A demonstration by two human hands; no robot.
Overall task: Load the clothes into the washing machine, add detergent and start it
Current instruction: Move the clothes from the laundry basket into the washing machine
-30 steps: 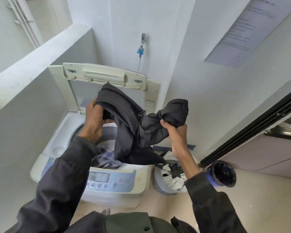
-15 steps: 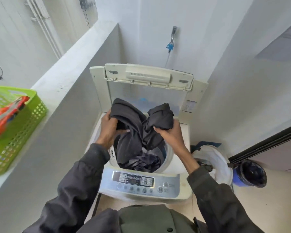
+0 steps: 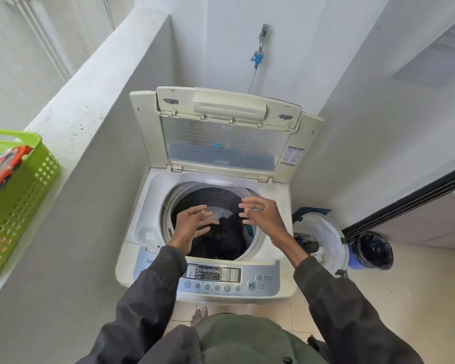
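Clothes (image 3: 222, 241): dark load in washing machine (image 3: 153, 198) drum | my fingers (image 3: 200, 209) spread, left hand (image 3: 192, 228), right hand (image 3: 264, 216) empty | pending, I judge: hamper (image 3: 335, 228) remainder, detergent, start.

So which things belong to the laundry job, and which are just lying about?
Job: washing machine, dark clothes in drum, white laundry bag, left hand, right hand, orange packet (perhaps detergent) in green basket.
Lying about: blue bin, wall notice.
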